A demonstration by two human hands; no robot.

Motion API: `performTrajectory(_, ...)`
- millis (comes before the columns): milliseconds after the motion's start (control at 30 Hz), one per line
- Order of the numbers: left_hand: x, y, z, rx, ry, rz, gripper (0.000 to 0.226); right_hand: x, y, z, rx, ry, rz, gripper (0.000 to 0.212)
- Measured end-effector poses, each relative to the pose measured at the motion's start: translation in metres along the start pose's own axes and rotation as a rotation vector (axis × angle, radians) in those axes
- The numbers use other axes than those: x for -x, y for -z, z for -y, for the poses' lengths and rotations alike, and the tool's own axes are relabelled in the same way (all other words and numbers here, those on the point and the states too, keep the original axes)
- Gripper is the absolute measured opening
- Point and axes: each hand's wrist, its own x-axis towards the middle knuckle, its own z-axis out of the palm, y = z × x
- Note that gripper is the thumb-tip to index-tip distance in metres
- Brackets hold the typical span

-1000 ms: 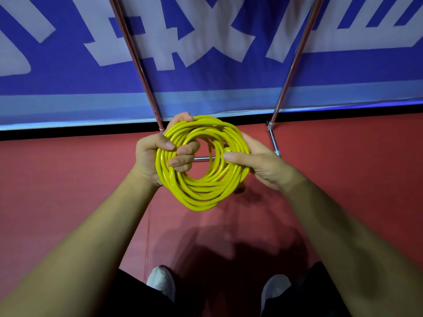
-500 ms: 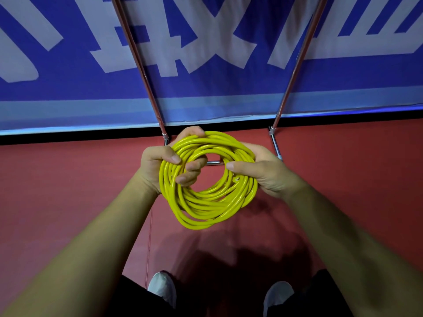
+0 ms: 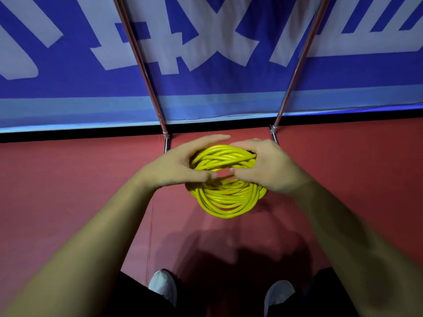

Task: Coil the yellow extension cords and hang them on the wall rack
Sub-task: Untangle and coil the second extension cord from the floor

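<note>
Banner [image 3: 206, 88] cloth, blue with big white shapes, fills the wall at the top. Below it lies the red floor [image 3: 68, 191]. Two shiny metal poles [image 3: 142, 65] lean down the wall to the floor. They may be part of the rack, but I cannot tell.

The yellow cord [image 3: 225, 200] is up in the air, held in both hands, over the floor and just in front of where the poles end. I think it will feel light enough for one hand. It looks bendy and springy, so the loops may pop open if let go. Its skin is smooth and shiny, so it could slip. It will not break if squeezed. The best place to hold it is right around the whole bunch of loops, all at once, so none fall out.

The cord is bright yellow and wound into a round ring of many loops. The loops cross over each other a bit and are not neat. The ring is tipped, with the top part leaning away. No plug shows.

The left hand [image 3: 180, 167] has a grip on the top left of the ring, long fingers over it and thumb under. The right hand [image 3: 270, 168] has its grip wrapped tight round the top right.

White shoes [image 3: 163, 286] peek out at the bottom.
</note>
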Motion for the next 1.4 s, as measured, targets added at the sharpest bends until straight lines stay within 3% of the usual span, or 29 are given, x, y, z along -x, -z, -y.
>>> performTrajectory(167, -0.006, -0.012, 0.005, -0.358, -0.094, -0.211, 0.062, 0.001, -0.009, 0.005, 0.027, -0.034, -0.051, 0.035)
performTrajectory(367, -0.002, -0.007, -0.002, -0.316, -0.216, -0.274, 0.057, -0.002, -0.007, -0.005, 0.006, -0.1, -0.053, 0.058)
performTrajectory(533, 0.003, 0.007, -0.001, -0.329, -0.244, -0.313, 0.054, -0.002, -0.002, -0.021, -0.091, -0.107, -0.047, 0.059)
performTrajectory(733, 0.003, 0.019, 0.01, -0.157, -0.11, -0.454, 0.053, 0.002, 0.002, -0.044, 0.029, -0.179, 0.057, 0.018)
performTrajectory(833, 0.001, 0.019, 0.008, -0.029, -0.073, -0.509, 0.05, 0.005, 0.006, -0.056, 0.101, -0.238, 0.138, 0.02)
performTrajectory(1033, -0.003, 0.016, 0.011, 0.026, 0.026, -0.58, 0.045, 0.004, -0.003, -0.054, -0.106, -0.376, 0.135, 0.024)
performTrajectory(1200, -0.006, 0.017, 0.023, -0.11, 0.103, -0.638, 0.041, 0.005, 0.008, -0.034, -0.299, -0.467, 0.129, 0.022)
performTrajectory(1400, -0.012, 0.002, 0.025, -0.149, 0.187, -0.6, 0.037, 0.003, -0.013, -0.007, -0.889, -0.656, -0.147, 0.022)
